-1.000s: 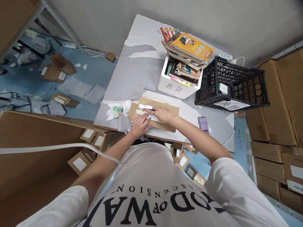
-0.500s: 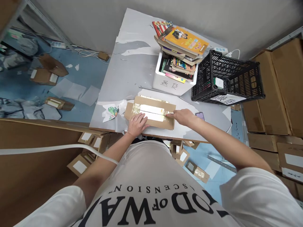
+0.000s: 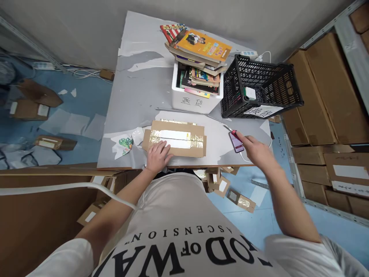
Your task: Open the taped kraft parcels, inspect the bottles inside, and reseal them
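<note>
- Though strewn with flat white sheets, smooth and blue at far left: floor, bearing an opened carton of creased brown cardboard.
- Sweeping across the lower left: cable, white, thick, smooth and gently curved.
- Near the front left corner of a grey table patched with torn white film: wrapping, thin, crumpled, printed in green.
- Lying palm down on the near left part of the box, fingers loosely spread and extended: left hand.
- Lying flat by the table's front edge, directly before the person: cardboard box, oblong, matte brown, banded at both ends with glossy yellowish tape, and bearing a white label in two strips along a lengthwise seam.
- Behind it: tub, white, smooth-walled, inked with dark characters, heaped with books under a bright orange cover.
- Right of the box, well apart from it: phone, slim, rectangular, purplish-screened.
- Over its far edge: right hand, fingertips closed on a slim red tool.
- Farther back: crate, black latticed plastic.
</note>
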Action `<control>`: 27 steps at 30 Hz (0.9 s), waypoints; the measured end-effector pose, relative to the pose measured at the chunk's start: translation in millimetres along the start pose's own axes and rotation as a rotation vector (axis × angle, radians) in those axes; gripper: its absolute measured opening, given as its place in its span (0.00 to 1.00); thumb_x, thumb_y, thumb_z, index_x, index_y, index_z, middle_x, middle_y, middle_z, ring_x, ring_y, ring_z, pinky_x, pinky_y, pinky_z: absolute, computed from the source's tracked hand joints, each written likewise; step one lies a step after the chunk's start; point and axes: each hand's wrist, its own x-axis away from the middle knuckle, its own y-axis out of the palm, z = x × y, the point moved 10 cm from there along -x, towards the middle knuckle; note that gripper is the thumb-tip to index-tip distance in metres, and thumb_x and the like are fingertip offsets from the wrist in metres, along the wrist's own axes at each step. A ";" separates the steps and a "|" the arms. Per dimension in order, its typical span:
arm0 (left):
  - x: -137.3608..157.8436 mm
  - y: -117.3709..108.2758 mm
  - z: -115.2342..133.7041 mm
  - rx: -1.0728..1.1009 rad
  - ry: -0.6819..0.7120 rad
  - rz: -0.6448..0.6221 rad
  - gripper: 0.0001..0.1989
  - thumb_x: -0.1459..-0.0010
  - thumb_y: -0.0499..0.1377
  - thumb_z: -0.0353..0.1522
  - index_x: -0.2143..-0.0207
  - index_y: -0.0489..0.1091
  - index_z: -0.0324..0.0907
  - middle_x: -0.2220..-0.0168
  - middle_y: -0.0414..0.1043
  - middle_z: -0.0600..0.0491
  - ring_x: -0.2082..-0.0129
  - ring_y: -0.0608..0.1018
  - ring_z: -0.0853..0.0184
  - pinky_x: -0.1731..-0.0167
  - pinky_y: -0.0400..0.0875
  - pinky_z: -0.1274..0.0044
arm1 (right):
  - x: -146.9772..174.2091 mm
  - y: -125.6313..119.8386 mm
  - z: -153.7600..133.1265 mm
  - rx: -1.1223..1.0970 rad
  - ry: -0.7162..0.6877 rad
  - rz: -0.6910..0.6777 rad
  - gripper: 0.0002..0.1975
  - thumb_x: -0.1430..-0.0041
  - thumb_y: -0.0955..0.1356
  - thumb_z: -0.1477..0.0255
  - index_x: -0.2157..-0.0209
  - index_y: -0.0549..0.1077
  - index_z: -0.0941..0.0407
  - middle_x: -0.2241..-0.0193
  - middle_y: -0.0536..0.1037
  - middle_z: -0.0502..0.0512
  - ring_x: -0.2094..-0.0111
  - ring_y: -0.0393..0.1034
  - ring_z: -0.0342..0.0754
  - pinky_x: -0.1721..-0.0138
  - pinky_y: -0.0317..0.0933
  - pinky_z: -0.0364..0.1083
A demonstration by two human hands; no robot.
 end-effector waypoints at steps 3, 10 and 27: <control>-0.1 -2.3 1.5 0.002 -0.005 0.003 0.19 0.41 0.56 0.42 0.50 0.70 0.46 0.45 0.69 0.43 0.42 0.67 0.52 0.43 0.56 0.60 | 2.7 63.0 28.8 -0.121 0.293 0.070 0.32 0.37 0.56 0.73 0.33 0.44 0.53 0.51 0.69 0.65 0.59 0.68 0.54 0.65 0.62 0.49; -2.7 -6.2 9.6 0.014 0.015 -0.056 0.19 0.40 0.54 0.41 0.47 0.68 0.45 0.44 0.66 0.43 0.40 0.65 0.52 0.43 0.58 0.58 | -2.7 236.0 9.1 -0.331 0.574 -0.069 0.28 0.37 0.54 0.75 0.35 0.53 0.53 0.46 0.64 0.66 0.49 0.62 0.56 0.53 0.60 0.52; 68.7 -20.8 -258.5 0.134 -1.136 -0.009 0.55 0.64 0.71 0.38 0.38 0.47 0.35 0.36 0.44 0.33 0.34 0.43 0.40 0.39 0.49 0.56 | -14.7 141.6 -58.6 -0.764 0.221 0.387 0.32 0.38 0.59 0.60 0.34 0.49 0.54 0.41 0.54 0.64 0.38 0.50 0.57 0.39 0.49 0.60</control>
